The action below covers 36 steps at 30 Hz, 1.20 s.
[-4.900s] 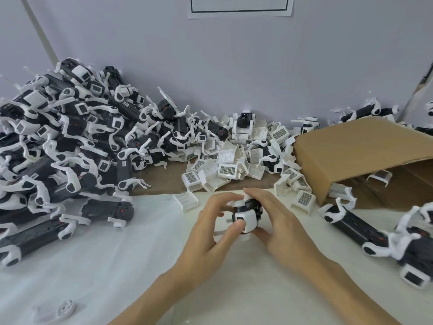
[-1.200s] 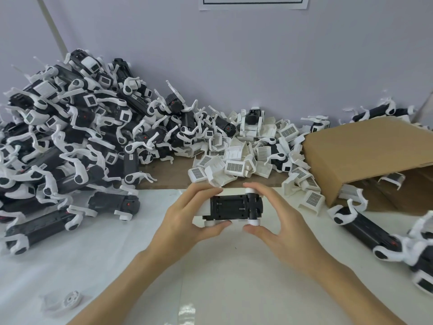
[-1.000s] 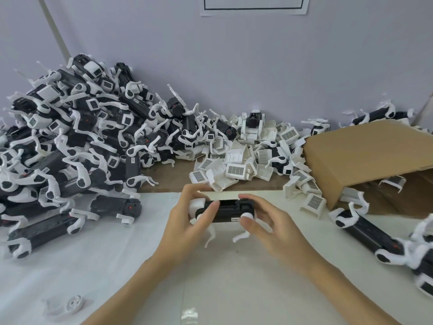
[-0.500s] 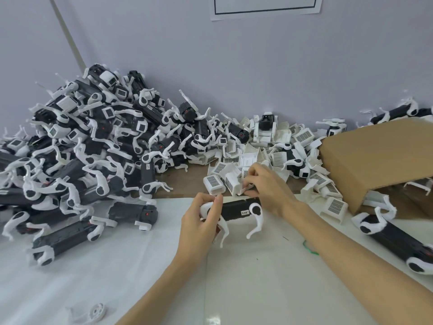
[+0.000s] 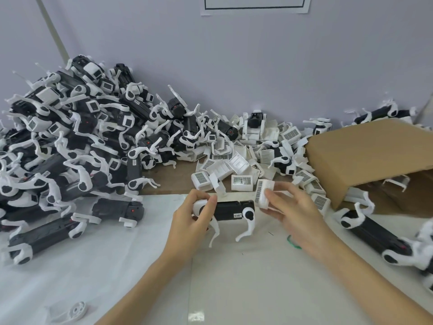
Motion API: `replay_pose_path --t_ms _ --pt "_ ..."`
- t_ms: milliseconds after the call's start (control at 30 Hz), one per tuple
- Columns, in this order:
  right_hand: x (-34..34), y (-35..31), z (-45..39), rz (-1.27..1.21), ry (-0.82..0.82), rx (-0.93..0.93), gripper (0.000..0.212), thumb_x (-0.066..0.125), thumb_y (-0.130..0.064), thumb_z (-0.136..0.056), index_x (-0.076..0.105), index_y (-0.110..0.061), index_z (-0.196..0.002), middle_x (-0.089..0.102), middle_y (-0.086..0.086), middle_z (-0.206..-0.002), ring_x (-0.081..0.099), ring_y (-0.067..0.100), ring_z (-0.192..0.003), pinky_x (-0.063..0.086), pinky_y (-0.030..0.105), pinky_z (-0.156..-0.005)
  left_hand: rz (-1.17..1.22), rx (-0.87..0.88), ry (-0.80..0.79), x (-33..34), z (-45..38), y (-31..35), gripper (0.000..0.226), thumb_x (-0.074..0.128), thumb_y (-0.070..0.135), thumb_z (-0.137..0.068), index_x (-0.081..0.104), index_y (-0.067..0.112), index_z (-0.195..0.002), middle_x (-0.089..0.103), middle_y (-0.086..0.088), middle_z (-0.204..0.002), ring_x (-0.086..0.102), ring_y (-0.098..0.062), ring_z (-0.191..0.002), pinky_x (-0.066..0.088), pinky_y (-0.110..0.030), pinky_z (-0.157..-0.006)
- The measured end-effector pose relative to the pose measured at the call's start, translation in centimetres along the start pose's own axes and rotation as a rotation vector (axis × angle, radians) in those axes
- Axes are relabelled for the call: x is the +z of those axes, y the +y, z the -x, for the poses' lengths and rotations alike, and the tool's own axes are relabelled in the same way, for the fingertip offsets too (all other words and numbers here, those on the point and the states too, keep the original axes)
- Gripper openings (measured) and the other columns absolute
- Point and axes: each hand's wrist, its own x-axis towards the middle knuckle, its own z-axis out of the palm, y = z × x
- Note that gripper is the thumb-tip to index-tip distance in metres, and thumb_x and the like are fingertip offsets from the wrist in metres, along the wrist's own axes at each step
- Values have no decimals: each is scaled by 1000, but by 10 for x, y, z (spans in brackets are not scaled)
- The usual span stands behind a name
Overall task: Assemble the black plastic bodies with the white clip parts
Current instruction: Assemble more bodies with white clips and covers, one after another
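Left hand [image 5: 189, 221] is gripping the black body [image 5: 228, 209] by its left end at frame centre, legs hanging down, while my right hand [image 5: 293, 212] is pinching a white clip part [image 5: 263, 193] just beside the body's right end. Loose clips [image 5: 234, 167] are lying just above, finished units [image 5: 70, 148] heaping at upper left.

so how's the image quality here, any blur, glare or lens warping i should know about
Head view: lighting is soft and even, with only faint shadows under the hands. The left hand and the black body it grips look fairly sharp; the white clip part in the right hand is slightly soft. Wide-angle warping bends the cardboard box and the edges. A small glare patch sits on the white sheet.
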Motion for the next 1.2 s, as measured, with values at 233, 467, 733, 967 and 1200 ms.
replay_pose_path --t_ms 233,467,733,967,1200 --pt "1 -5 13 -280 25 135 8 81 -25 -84 79 -21 -77 72 3 -88 70 15 -85 58 31 -79 -47 73 -107 0 7 5 29 60 59 -95 62 30 -97 57 10 -69 49 -13 -62 43 -22 -58" --pt "1 0 17 -164 71 161 23 73 -29 -92 52 -20 -89 40 -1 -68 34 12 -55 30 25 -51 -114 166 -154 0 14 9 28 58 55 -98 62 28 -104 59 13 -76 52 -6 -67 41 -13 -62" --pt "9 -12 26 102 20 -39 43 70 -44 -85 66 -15 -116 72 0 -96 68 12 -85 50 30 -81 -244 223 -191 3 19 14 26 56 58 -96 57 35 -108 63 18 -93 61 -11 -87 43 -15 -71" --pt "23 -2 40 739 -167 -528 64 81 -47 -83 65 -24 -140 62 -13 -117 59 13 -117 42 18 -101 -250 239 -223 2 19 11 27 52 56 -99 56 34 -114 66 16 -101 63 -14 -95 51 -25 -74" --pt "27 10 45 1106 -172 -713 56 62 -55 -97 56 -31 -148 59 -16 -120 55 10 -112 42 37 -100 -216 241 -246 2 19 8 30 48 57 -103 51 34 -122 69 7 -107 72 -18 -87 55 -26 -68"
